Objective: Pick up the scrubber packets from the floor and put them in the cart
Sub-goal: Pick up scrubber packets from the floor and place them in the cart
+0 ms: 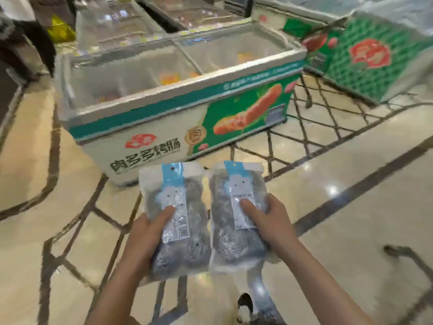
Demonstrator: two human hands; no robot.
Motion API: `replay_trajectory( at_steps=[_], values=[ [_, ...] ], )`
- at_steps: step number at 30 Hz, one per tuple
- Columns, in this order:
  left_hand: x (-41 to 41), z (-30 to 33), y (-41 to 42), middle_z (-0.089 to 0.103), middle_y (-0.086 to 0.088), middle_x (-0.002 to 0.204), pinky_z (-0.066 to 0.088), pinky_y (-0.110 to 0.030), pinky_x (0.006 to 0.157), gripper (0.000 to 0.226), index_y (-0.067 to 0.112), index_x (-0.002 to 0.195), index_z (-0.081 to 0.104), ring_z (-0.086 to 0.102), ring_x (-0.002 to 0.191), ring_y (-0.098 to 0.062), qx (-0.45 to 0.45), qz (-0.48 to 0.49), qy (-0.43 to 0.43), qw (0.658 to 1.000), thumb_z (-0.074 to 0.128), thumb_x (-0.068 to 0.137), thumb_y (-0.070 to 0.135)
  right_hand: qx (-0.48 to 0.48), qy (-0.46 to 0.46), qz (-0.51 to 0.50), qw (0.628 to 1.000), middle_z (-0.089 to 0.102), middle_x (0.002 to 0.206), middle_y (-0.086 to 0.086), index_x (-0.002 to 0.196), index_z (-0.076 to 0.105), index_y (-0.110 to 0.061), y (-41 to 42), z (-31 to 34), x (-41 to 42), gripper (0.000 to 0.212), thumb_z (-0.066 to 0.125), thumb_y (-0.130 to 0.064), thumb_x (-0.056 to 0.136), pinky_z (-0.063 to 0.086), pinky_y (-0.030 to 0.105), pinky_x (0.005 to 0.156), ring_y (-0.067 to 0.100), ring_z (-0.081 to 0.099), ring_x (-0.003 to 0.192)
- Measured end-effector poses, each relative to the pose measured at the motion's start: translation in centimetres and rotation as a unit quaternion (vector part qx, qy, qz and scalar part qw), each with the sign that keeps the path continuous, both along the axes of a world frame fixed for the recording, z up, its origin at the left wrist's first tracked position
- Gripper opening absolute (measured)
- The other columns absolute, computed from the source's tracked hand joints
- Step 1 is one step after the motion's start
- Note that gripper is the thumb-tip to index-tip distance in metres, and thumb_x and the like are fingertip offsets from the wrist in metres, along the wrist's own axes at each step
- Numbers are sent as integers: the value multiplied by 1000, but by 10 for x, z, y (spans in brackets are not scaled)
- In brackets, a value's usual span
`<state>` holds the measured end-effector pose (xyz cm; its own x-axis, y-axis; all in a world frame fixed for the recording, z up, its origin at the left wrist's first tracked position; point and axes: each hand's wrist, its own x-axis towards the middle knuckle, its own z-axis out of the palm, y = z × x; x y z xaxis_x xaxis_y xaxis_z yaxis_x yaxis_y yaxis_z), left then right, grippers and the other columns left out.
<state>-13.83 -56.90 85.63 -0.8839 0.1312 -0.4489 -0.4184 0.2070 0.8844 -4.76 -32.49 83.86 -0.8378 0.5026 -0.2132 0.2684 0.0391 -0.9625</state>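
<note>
Two clear scrubber packets with blue-and-white labels and grey steel-wool balls inside are held up side by side above the floor. My left hand (145, 233) grips the left scrubber packet (187, 231) at its left edge, thumb on the label. My right hand (267, 221) grips the right scrubber packet (225, 207) at its right edge, thumb on its label. No cart can be made out in the head view.
A glass-topped chest freezer (164, 97) with a green sausage picture stands just ahead. A second green freezer (375, 59) is at the far right. The glossy tiled floor (351, 184) has dark inlaid lines. My leg and shoe (246, 306) show below the packets.
</note>
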Motion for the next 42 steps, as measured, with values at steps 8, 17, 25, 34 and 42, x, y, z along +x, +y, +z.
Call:
replay_trajectory(
  at_steps=[8,17,25,34,42],
  values=[
    [-49,-11,274,81,0,86,55,-27,62,31,8,110,75,78,76,-14,12,-212,26,977,72,94,34,-16,17,-228,973,79,97,-3,112,69,-15,210,5,57,23,75,-24,92,57,19,66,8,76,85],
    [-77,-43,468,80,10,82,57,-32,70,15,22,96,76,76,78,-11,-21,-403,55,913,73,93,37,-70,-33,-338,938,81,96,-3,112,70,-15,340,-27,72,21,75,-18,91,55,17,65,10,77,85],
    [-113,-52,655,82,3,89,63,-36,74,37,16,110,76,79,83,-19,12,-500,20,866,78,85,43,-81,-32,-504,859,81,97,-4,116,72,-19,450,-22,69,35,80,-30,84,61,39,80,18,78,89],
    [-7,-40,831,82,1,96,61,-41,79,21,18,110,76,79,87,-19,23,-747,-10,665,69,96,33,-100,58,-721,683,78,113,-1,123,69,-22,480,-15,146,71,90,-54,63,53,52,102,23,75,105],
    [147,-54,912,80,10,77,55,-25,66,12,24,94,73,75,71,-2,14,-850,25,527,70,95,35,-95,114,-853,500,69,97,-24,97,59,-40,472,-37,237,25,77,-24,89,50,10,58,-16,67,67]
  ],
)
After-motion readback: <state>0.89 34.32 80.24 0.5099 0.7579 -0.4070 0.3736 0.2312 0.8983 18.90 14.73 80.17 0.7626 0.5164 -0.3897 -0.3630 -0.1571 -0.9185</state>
